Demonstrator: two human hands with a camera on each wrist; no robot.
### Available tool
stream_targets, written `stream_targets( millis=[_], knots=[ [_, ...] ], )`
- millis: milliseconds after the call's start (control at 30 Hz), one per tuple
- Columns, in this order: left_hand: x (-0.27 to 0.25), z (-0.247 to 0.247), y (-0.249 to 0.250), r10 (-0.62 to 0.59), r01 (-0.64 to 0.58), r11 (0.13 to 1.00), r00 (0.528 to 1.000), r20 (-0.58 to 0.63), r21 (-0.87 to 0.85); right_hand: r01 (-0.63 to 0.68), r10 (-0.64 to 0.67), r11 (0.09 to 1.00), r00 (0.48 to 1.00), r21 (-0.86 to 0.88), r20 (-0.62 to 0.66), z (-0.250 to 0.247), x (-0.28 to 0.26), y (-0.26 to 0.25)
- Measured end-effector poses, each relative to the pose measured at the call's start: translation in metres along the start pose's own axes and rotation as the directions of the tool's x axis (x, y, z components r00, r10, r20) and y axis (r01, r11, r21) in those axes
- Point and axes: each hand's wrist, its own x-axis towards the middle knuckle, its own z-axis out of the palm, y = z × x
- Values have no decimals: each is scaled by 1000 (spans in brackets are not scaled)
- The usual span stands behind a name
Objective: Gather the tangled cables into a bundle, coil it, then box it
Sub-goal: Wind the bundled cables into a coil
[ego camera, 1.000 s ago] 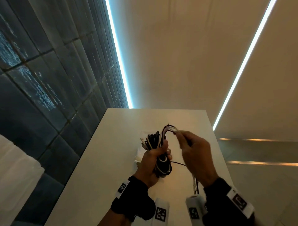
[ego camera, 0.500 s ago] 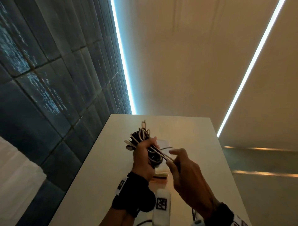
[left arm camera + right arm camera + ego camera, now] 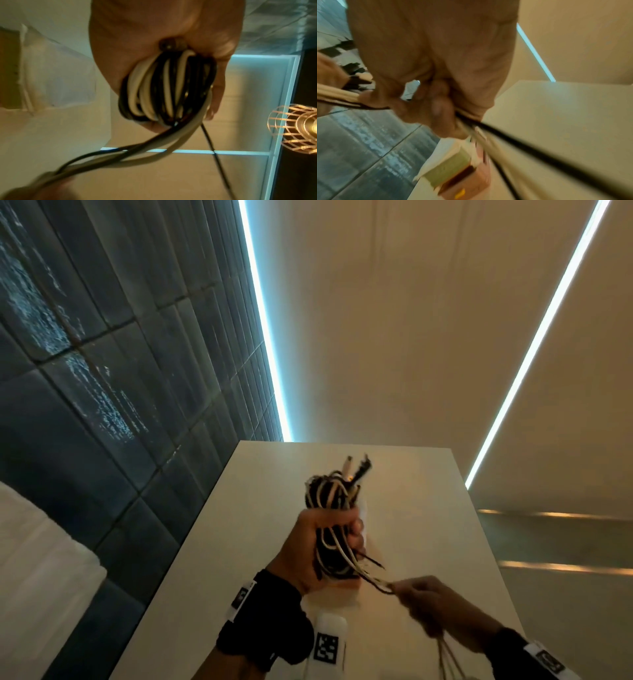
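Left hand (image 3: 320, 546) clamped round the upright cable bundle (image 3: 334, 508) mid-frame above the worktop (image 3: 428, 542); loose tails (image 3: 371, 578) run lower right to the right hand (image 3: 435, 607), pinched on them, so the next wrap likely falls to it.

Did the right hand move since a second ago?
Yes. The right hand came down from the top of the cable bundle toward the table's near edge.
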Motion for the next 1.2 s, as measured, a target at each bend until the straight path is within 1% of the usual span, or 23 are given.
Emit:
stream_targets(
  millis=[67, 167, 200, 267, 367, 433, 467, 533, 600, 733, 833, 900, 1000, 1067, 1133, 1200],
  knots=[
    [-1, -5, -9, -54, 55, 993, 998, -12, 104, 33, -54, 988, 989, -152, -138, -11, 3, -13],
    [3, -11, -19, -79, 94, 975, 994, -79, 202, 125, -190, 956, 953, -264, -234, -17, 6, -35],
    [4, -12, -21, -92, 115, 967, 990, -110, 226, 166, -247, 938, 936, -303, -249, -18, 6, -43],
    [5, -10, -24, -97, 124, 964, 988, -122, 235, 248, -344, 904, 905, -348, -251, -15, 5, -60],
    [1, -6, -30, -124, 134, 963, 991, -55, 233, 374, -466, 859, 854, -349, -231, -11, 6, -82],
    [-2, -2, -34, -124, 121, 971, 992, 3, 204, 429, -509, 841, 833, -328, -216, -11, 8, -92],
    [-4, -1, -34, -107, 103, 977, 994, 11, 185, 441, -521, 836, 824, -328, -221, -12, 9, -95],
    [-5, -2, -35, -56, 55, 990, 998, 6, 127, 423, -520, 834, 816, -353, -251, -15, 10, -97],
    [-5, -6, -35, -7, 7, 996, 1000, -3, 94, 392, -501, 841, 825, -372, -262, -17, 10, -98],
    [-5, -8, -34, 49, -47, 987, 999, -11, 151, 362, -477, 848, 840, -388, -258, -14, 6, -102],
    [-3, -7, -35, 78, -76, 980, 997, -1, 185, 357, -454, 871, 848, -338, -275, -14, 4, -102],
    [-2, -5, -34, 62, -61, 969, 998, 4, 238, 356, -429, 893, 859, -275, -281, -15, 3, -103],
    [-2, -2, -34, -14, 5, 961, 999, 32, 277, 358, -416, 902, 871, -241, -262, -14, 0, -103],
    [-2, -1, -34, -62, 51, 961, 997, 34, 272, 359, -395, 915, 887, -184, -239, -12, -2, -103],
    [0, -4, -34, -69, 59, 969, 997, 32, 238, 375, -392, 919, 898, -119, -200, -12, -5, -100],
    [-1, -7, -30, -38, 30, 982, 999, 38, 185, 392, -392, 919, 909, -27, -141, -13, -8, -95]
  ],
)
